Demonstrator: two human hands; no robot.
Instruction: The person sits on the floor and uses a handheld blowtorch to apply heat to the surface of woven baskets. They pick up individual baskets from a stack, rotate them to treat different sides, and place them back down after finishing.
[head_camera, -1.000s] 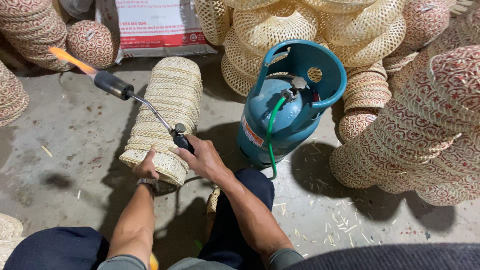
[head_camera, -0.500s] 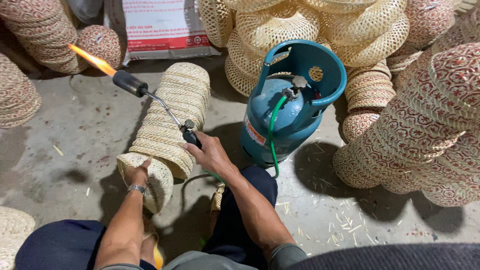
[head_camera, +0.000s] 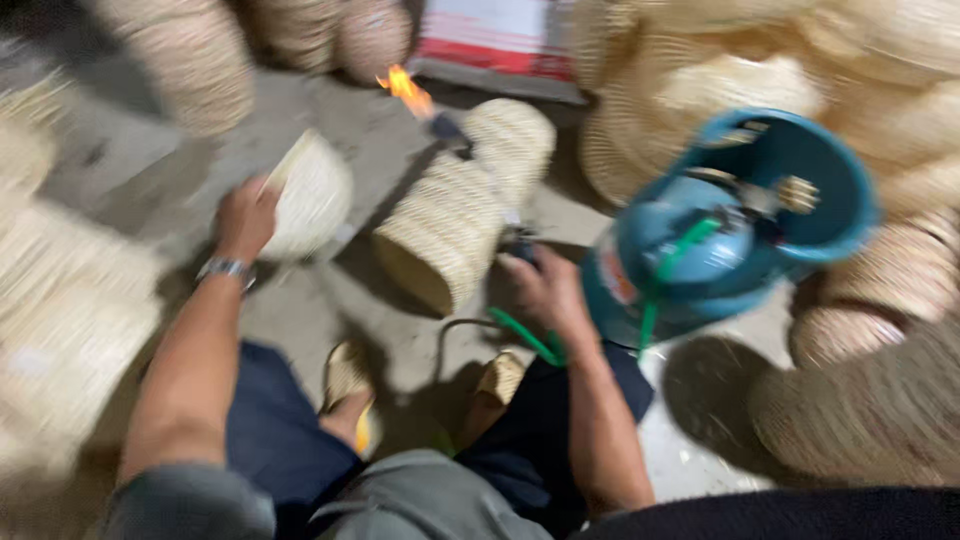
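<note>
Fingers of the right hand wrap the handle of a gas torch, angled so its flame points up and away from the body, over the stack of nested baskets lying on its side. Left of that stack, the left hand grips the rim of a single woven basket, lifted clear of the floor. Right of the stack stands a blue gas cylinder, its green hose running toward the torch hand. More basket piles sit beyond the cylinder, blurred.
</note>
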